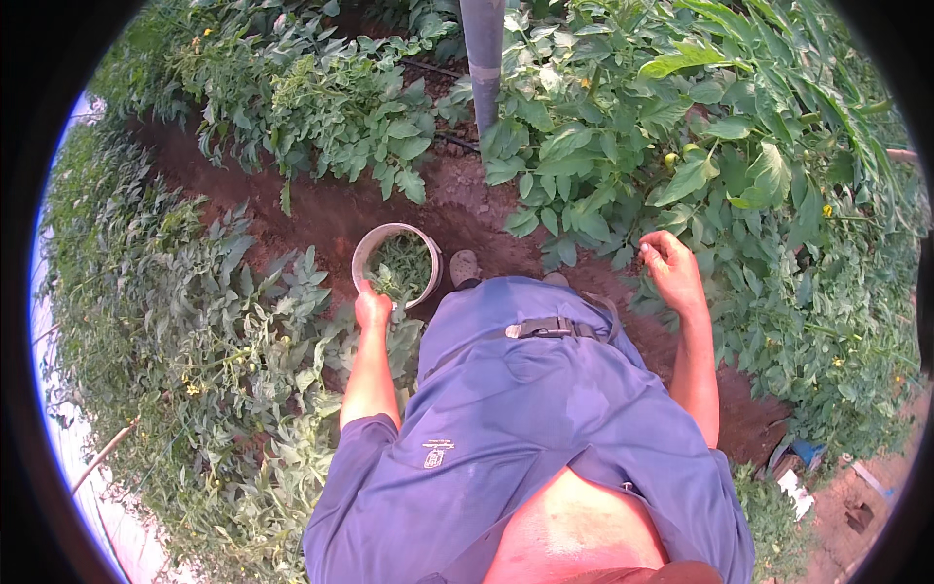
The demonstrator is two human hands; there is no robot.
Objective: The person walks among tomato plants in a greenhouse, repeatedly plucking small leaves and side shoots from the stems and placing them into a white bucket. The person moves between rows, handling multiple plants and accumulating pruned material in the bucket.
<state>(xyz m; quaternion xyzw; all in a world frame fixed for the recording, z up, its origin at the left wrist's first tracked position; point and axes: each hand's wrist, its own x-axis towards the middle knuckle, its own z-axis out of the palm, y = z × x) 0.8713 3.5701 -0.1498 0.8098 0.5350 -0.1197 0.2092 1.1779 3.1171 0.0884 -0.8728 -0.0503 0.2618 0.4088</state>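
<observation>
My left hand (373,308) grips the near rim of a round, whitish bucket (358,257). Green leaves and cut shoots (401,264) lie inside it. On the other side, my right hand (669,270) is beside the leafy tomato plants (569,160), its fingers curled and the thumb close to them. Nothing shows between those fingers, though a small thing there could be hidden. Beyond that hand, small green tomatoes (670,160) hang among the leaves.
A grey metal post (484,73) rises ahead, near thin black drip pipes (458,141). More tomato plants (182,306) crowd the left side. Brown soil (314,208) runs between rows. Litter (795,493) lies at lower right. One shoe (464,269) shows beside the bucket.
</observation>
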